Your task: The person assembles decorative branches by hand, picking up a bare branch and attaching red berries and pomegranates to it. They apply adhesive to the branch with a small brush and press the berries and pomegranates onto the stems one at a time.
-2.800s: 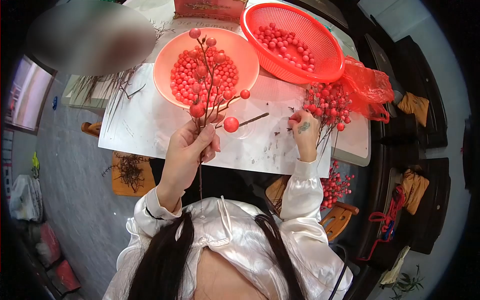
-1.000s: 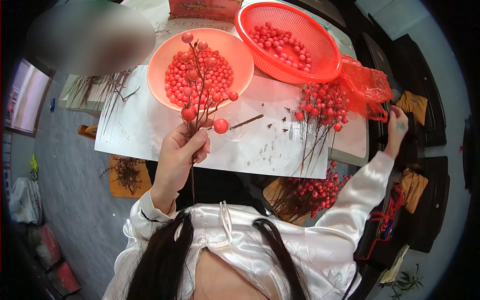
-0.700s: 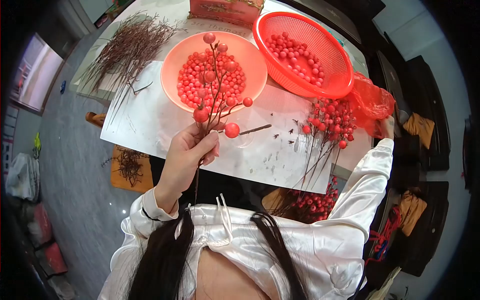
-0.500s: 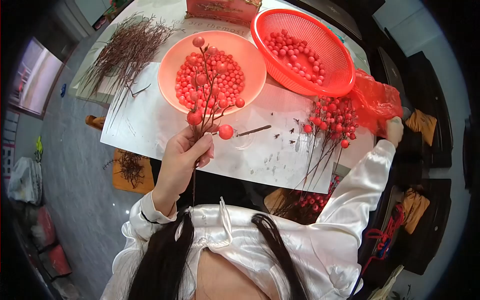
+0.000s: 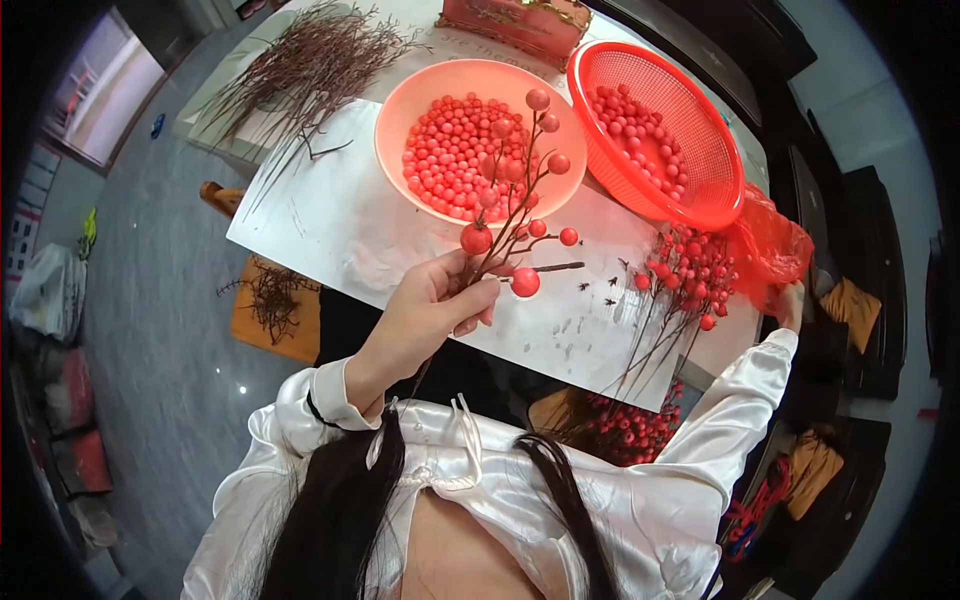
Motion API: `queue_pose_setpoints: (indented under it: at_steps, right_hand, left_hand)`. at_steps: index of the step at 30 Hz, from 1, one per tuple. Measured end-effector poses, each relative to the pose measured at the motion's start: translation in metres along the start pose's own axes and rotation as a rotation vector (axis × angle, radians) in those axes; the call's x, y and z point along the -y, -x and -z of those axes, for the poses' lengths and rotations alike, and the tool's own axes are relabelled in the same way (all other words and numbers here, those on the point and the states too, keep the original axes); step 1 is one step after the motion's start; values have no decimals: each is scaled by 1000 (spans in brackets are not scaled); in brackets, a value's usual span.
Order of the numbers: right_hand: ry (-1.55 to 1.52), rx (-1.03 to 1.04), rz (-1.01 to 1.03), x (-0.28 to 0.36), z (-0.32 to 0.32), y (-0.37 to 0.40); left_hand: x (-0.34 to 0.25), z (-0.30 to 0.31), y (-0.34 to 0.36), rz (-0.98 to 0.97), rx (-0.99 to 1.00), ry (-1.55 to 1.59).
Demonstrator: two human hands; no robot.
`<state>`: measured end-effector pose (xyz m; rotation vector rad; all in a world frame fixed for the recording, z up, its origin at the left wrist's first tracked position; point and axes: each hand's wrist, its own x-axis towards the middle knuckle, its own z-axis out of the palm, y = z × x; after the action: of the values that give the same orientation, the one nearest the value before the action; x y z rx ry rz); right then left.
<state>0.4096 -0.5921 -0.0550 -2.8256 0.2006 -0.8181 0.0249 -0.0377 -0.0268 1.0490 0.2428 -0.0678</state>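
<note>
My left hand [image 5: 440,305] pinches the stems of a berry branch [image 5: 515,205] with several red berries at its twig ends. The branch stands up in front of the pink bowl [image 5: 400,85], which holds many small red balls. At the right edge of the table, my right hand [image 5: 790,305] is at the red plastic bag [image 5: 775,245]; its fingers are mostly hidden by the bag. Beside the bag lies a bunch of red berry branches [image 5: 690,275] on the white board [image 5: 320,225].
A red mesh basket [image 5: 720,150] with red balls stands behind the bunch. Bare brown twigs [image 5: 310,65] lie at the back left. A pink box [image 5: 515,28] is at the back. More berries [image 5: 630,430] show below the table edge, and a stool [image 5: 270,345] holds twigs.
The view has shifted, so the table things appear further right. My left hand has moved right with the branch, which now leans right. My right hand has dropped slightly lower beside the bag.
</note>
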Motion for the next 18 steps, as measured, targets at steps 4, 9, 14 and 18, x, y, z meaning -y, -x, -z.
queue_pose_setpoints:
  at_steps: [4, 9, 14, 18]
  right_hand:
    - [-18, 82, -99, 1, -40, -6]
    - [-37, -114, -34, 2, -37, -3]
    - [-193, -331, 242, 30, 11, -17]
    - [-784, 117, -71, 57, 35, -32]
  left_hand:
    - [-4, 2, 2, -5, -37, -6]
    - [-5, 5, -2, -4, -112, -47]
    - [1, 4, -9, -10, -74, -46]
    - [1, 3, -11, -16, -82, -38]
